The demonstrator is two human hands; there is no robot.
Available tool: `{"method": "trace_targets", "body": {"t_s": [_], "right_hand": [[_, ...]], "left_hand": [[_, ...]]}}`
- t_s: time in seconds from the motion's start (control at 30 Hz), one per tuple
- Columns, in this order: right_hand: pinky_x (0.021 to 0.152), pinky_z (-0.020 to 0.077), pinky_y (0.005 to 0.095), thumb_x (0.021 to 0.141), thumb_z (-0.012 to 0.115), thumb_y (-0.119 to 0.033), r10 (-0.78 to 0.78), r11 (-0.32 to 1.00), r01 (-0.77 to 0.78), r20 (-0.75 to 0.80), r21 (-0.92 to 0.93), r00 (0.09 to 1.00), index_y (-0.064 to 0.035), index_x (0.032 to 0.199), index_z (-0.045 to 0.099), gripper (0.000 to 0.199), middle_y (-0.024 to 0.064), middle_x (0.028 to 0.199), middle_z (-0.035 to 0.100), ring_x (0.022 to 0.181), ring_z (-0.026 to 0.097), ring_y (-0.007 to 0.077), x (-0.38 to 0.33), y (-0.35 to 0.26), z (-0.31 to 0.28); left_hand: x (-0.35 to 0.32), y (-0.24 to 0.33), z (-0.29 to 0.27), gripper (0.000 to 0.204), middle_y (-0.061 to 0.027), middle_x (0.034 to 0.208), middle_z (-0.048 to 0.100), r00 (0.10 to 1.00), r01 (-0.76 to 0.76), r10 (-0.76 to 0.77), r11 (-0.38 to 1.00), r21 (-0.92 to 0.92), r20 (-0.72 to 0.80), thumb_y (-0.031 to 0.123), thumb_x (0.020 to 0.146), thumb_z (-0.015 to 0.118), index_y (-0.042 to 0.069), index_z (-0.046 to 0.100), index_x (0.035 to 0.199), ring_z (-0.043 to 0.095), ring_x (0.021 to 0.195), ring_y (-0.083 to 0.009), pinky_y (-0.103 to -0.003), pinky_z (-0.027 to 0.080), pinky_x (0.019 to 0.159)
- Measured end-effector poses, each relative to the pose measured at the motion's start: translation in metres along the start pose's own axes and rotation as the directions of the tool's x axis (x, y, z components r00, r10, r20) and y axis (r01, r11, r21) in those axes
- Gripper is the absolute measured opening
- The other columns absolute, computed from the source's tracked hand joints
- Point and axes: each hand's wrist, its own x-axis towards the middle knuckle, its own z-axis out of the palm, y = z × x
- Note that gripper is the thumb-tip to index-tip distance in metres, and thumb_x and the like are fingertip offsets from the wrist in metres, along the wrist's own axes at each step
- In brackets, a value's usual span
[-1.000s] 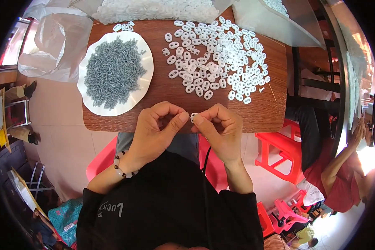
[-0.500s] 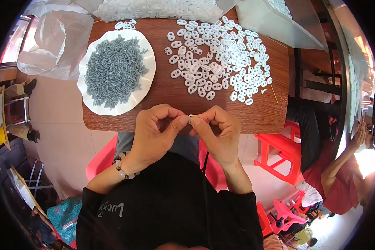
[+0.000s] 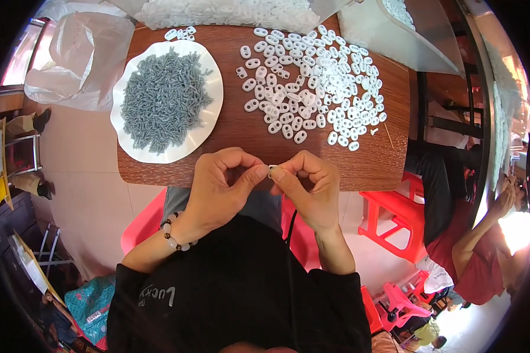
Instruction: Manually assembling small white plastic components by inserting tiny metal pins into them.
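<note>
Close together over the table's near edge, my two hands meet fingertip to fingertip. Between thumb and forefinger, my right hand pinches a small white oval piece, mostly covered by the fingers. My left hand is closed in a pinch at its left side; anything inside those fingertips is hidden. Beyond the left hand, a white wavy-rimmed plate bears a heap of tiny grey ribbed pieces. Many loose white oval pieces with two holes lie scattered and piled beyond the right hand.
A few white pieces lie behind the plate on the brown table. A clear plastic bag is at the left, with translucent sacks of white pieces at the back. Red stools and a person in red are at right.
Both hands keep their pinch with barely any movement. The table and its contents sit very slightly farther right in the picture.
</note>
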Motion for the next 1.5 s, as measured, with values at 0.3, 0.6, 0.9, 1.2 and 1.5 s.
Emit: {"method": "trace_targets", "body": {"t_s": [0.3,0.6,0.9,1.2,1.5], "right_hand": [[0.052,0.0421,0.0164,0.088,0.063,-0.008,0.0,0.998,0.003,-0.036,0.059,0.999,-0.0001,0.082,0.061,0.01,0.0029,0.067,0.063,0.059,0.058,0.0048,0.002,0.0,-0.001],[0.053,0.0432,0.0167,0.088,0.062,-0.008,0.015,0.99,-0.002,-0.09,0.144,0.996,-0.0004,0.083,0.061,0.01,0.0034,0.069,0.063,0.059,0.058,0.0053,0.0,-0.003,-0.002],[0.052,0.0406,0.0171,0.089,0.06,-0.007,0.0,0.985,0.03,-0.177,0.168,0.984,-0.0007,0.082,0.059,0.009,0.004,0.066,0.062,0.055,0.054,0.005,-0.005,-0.004,-0.009],[0.05,0.0372,0.0194,0.088,0.059,-0.007,-0.075,0.972,0.147,-0.349,0.185,0.934,-0.0018,0.081,0.057,0.009,0.0047,0.063,0.058,0.053,0.048,0.0064,-0.02,0.005,-0.036],[0.055,0.0387,0.0177,0.09,0.059,-0.009,-0.081,0.97,0.141,-0.286,0.196,0.955,-0.0026,0.086,0.057,0.008,0.0022,0.067,0.06,0.06,0.051,0.0037,-0.02,0.009,-0.042]], "left_hand": [[0.003,0.0,0.002,0.016,-0.0014,0.078,0.063,0.999,0.036,-0.038,0.976,-0.214,-0.008,0.012,0.09,0.063,-0.003,0.068,0.09,0.052,0.07,-0.0027,-0.02,0.041,0.06],[0.002,0.006,0.001,0.024,-0.0016,0.082,0.062,0.999,0.035,-0.033,0.965,-0.261,0.012,0.018,0.095,0.052,0.0,0.068,0.097,0.05,0.069,-0.0045,-0.019,0.041,0.062],[0.003,0.007,0.002,0.016,-0.0044,0.088,0.059,0.996,-0.066,0.067,0.998,0.02,-0.054,0.005,0.087,0.057,-0.001,0.065,0.1,0.051,0.067,-0.0063,-0.021,0.042,0.06],[0.047,0.014,0.018,0.03,-0.0132,0.102,0.05,0.887,-0.305,0.46,0.642,0.704,-0.034,0.009,0.08,0.066,0.004,0.055,0.107,0.059,0.066,-0.0236,-0.035,0.047,0.06],[0.067,0.001,0.011,0.015,-0.0114,0.086,0.051,0.841,-0.372,0.541,0.569,0.734,0.006,0.009,0.083,0.062,0.004,0.058,0.097,0.058,0.072,-0.0326,-0.04,0.046,0.062]]}}
